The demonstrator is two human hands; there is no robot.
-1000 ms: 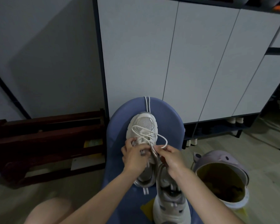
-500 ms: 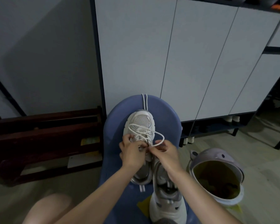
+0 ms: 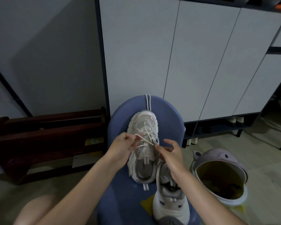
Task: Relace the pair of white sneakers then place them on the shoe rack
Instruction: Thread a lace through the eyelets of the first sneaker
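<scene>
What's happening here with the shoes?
A person is lacing a white sneaker that lies on a blue seat, toe pointing away. The left hand and right hand each pinch part of the white lace stretched between them over the shoe's tongue. The second sneaker lies just beside it, nearer the person, untouched. Neither shoe is on a rack yet.

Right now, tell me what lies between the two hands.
In the head view, a taut lace spans from left hand to right hand, over the sneaker.
</scene>
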